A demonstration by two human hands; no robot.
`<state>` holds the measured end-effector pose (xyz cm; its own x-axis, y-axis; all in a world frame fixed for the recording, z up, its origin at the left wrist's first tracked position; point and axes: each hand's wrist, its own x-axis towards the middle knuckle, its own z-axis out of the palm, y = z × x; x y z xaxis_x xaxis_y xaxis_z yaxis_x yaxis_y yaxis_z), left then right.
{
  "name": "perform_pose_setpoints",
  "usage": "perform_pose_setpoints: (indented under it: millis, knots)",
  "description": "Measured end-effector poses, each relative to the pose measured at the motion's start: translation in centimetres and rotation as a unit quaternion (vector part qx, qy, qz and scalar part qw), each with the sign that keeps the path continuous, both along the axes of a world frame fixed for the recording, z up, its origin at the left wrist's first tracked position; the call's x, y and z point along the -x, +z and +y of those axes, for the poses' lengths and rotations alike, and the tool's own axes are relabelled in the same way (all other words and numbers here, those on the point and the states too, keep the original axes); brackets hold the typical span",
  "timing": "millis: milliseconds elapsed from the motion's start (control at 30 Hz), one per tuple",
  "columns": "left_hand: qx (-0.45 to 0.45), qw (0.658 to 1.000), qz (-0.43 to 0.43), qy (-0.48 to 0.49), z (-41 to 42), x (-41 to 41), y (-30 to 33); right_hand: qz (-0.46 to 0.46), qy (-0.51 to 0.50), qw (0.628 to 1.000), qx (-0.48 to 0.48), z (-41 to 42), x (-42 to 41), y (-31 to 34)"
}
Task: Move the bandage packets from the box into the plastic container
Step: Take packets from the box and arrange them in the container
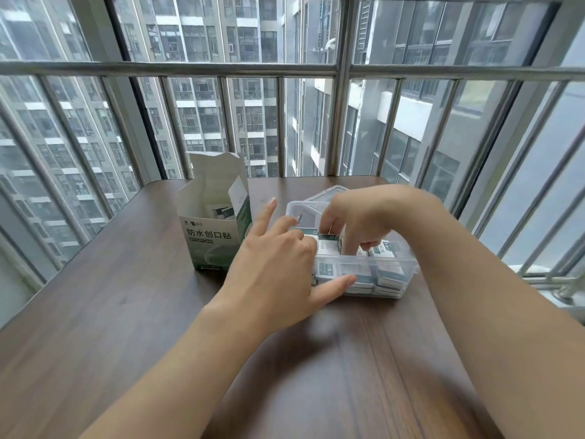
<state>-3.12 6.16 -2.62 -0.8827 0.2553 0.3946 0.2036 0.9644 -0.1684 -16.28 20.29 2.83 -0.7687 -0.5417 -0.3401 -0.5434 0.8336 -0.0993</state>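
The white-and-green bandage packets (348, 271) mostly sit stacked in the clear rectangular plastic container (392, 282); a few remain in the open white-and-green cardboard box (209, 239) just beside it. The right hand (357, 217) pinches packets inside; the left hand (278, 264), fingers spread, steadies the container's near corner. Overfilling could buckle upright packets, or pressing could slide the container across the dark wooden worktop (110, 312).

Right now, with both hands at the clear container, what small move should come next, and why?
Probably press the upright bandage packets down flat with the right hand, whose fingers reach into the plastic container, while the left hand steadies its near wall. Then reach back to the open box, where some packets show inside.
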Motion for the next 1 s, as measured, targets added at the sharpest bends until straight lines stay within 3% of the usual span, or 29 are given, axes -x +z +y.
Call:
perform_pose_setpoints:
  millis: [200, 400, 600, 1000]
  knots:
    - [-0.030, 0.999, 0.010, -0.015, -0.1, 0.0, 0.0, -0.019, -0.009, 0.999, 0.030, 0.0, -0.2, 0.0]
    - [-0.162, 0.979, 0.097, -0.083, -1.3, -0.1, 0.7, -0.050, -0.016, 0.994, 0.094, 0.6, -0.9, 1.7]
    - [-0.109, 0.991, -0.012, -0.075, -1.7, -0.1, 0.0, -0.055, -0.011, 0.994, 0.095, -0.2, -0.9, 0.5]
    - [-0.116, 0.991, -0.018, -0.064, -1.5, -0.1, -0.2, -0.058, -0.014, 0.985, 0.164, -0.7, -0.4, -0.2]
